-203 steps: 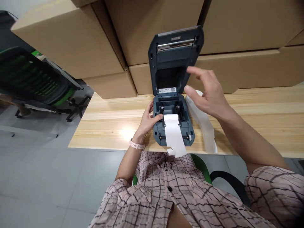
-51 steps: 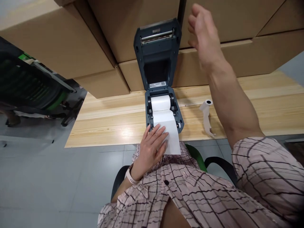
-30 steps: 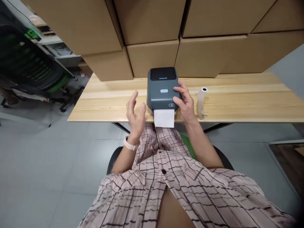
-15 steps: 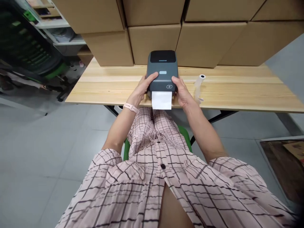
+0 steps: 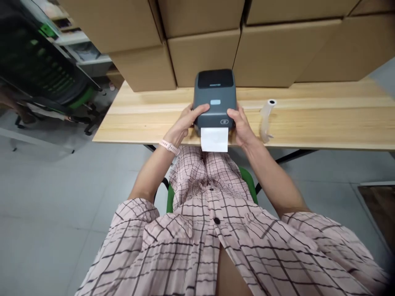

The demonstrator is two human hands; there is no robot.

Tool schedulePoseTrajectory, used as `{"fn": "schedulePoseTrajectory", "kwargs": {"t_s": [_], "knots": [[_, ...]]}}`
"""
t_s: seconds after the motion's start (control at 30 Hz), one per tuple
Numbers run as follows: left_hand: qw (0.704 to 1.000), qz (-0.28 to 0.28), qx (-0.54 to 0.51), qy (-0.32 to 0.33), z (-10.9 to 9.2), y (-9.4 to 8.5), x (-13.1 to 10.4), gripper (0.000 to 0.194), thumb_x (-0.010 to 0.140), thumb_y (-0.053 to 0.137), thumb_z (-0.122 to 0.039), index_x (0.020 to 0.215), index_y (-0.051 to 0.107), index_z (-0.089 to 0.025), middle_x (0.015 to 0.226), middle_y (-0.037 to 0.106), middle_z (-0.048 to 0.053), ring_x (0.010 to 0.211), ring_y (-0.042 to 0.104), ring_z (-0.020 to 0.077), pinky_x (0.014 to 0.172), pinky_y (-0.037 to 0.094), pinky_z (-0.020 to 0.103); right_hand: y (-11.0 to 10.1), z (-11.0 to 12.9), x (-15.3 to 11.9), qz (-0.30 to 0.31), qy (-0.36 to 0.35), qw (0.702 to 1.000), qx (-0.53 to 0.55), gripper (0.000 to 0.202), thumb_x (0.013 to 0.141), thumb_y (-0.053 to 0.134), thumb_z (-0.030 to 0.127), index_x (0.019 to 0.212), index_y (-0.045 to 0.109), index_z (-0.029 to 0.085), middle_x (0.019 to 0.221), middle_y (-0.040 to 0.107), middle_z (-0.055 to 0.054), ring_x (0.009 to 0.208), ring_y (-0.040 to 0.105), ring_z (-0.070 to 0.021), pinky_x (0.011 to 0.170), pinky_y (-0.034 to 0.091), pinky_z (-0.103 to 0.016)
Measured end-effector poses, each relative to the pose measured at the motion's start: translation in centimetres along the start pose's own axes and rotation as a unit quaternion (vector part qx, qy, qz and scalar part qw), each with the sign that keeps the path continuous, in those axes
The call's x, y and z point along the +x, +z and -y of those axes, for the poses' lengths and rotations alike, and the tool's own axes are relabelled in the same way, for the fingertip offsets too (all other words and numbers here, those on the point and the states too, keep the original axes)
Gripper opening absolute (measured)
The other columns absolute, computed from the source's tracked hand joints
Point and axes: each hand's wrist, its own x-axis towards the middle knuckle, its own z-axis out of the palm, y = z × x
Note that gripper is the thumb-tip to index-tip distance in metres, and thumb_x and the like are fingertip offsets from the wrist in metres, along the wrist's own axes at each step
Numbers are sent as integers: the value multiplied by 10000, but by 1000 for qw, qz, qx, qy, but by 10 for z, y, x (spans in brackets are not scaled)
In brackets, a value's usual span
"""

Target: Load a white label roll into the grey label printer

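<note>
A dark grey label printer (image 5: 214, 92) with a black top panel stands on the wooden table. From its front slot a blank white label strip (image 5: 214, 139) hangs over the table's front edge. My left hand (image 5: 188, 119) grips the printer's left side, thumb on top of the lid and fingers hidden along the flank. On the opposite side my right hand (image 5: 242, 123) holds it the same way, thumb near the front right corner. To the right of that hand lies a small white paper roll (image 5: 270, 102) with a loose translucent strip trailing toward me.
Stacked cardboard boxes (image 5: 205, 57) line the back of the wooden table (image 5: 324, 123), close behind the printer. A black and green office chair (image 5: 52, 70) stands on the left, with part of another person beside it. My legs are under the table's front edge.
The camera view has shifted slightly, so everything sits a little lower and mostly farther right. Both hands keep the same hold on the printer, and the label strip looks unchanged.
</note>
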Motion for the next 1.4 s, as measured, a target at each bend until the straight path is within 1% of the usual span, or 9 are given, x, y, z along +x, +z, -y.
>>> {"fn": "schedulePoseTrajectory", "kwargs": {"t_s": [0.17,0.27,0.37,0.47,0.77,0.97,1.17,1.27,1.4], "knots": [[996,-35,21,80,16,5,-1,686,844,779,-614,1363,645,-187,1343,734,210,1283,686,397,1083,565,574,-2,-1,3,-37,-88,988,-119,785,925,509,758,1584,395,346,1662,479,-88,1542,451,-335,1247,407,-621],[980,-67,64,173,44,9,-16,812,911,715,-622,1581,451,-245,1563,592,188,1425,605,358,1144,546,552,-2,17,-4,-86,-210,930,-290,541,1027,475,626,1500,531,370,1737,379,-42,1627,280,-365,1281,267,-702],[968,-86,113,206,70,7,-35,838,949,688,-596,1649,340,-291,1621,540,179,1459,584,335,1136,565,518,-1,37,-6,-62,-272,878,-388,382,1071,440,547,1307,694,386,1689,468,23,1616,290,-392,1253,258,-729],[946,-128,174,241,76,-1,-48,703,1040,556,-551,1663,314,-334,1671,482,161,1510,537,319,1146,561,528,-3,46,-3,-30,-285,864,-413,378,1088,417,496,1218,751,374,1592,589,29,1561,396,-389,1216,306,-709],[913,-136,226,310,32,7,-40,651,1050,535,-497,1650,365,-312,1687,453,138,1573,442,315,1280,428,546,-10,51,-4,22,-274,863,-423,382,1105,414,359,1362,696,351,1548,634,-30,1419,542,-315,1151,443,-589],[902,-128,249,330,44,16,-42,759,1011,575,-488,1689,273,-327,1765,321,118,1633,330,351,1315,355,592,-7,59,-6,23,-253,868,-427,369,1113,401,445,1378,656,406,1566,622,-2,1375,570,-337,1099,448,-599],[917,-134,207,314,58,17,-43,834,993,597,-504,1708,236,-272,1767,305,135,1636,314,357,1319,365,547,-3,80,8,62,-252,831,-492,179,1099,518,323,1080,697,319,1498,686,22,1288,642,-312,1035,395,-576],[934,-134,168,286,62,19,-45,914,963,669,-486,1716,187,-298,1788,257,125,1648,289,360,1317,371,524,-3,67,9,48,-257,858,-443,195,1103,498,313,1051,686,305,1512,675,16,1366,608,-303,1114,376,-586],[963,-121,130,204,66,19,-52,922,960,710,-439,1716,197,-321,1804,222,120,1643,303,357,1316,374,511,-3,24,-12,-73,-234,932,-266,441,1079,490,483,1497,554,361,1752,377,-6,1595,375,-346,1254,325,-644]]}}
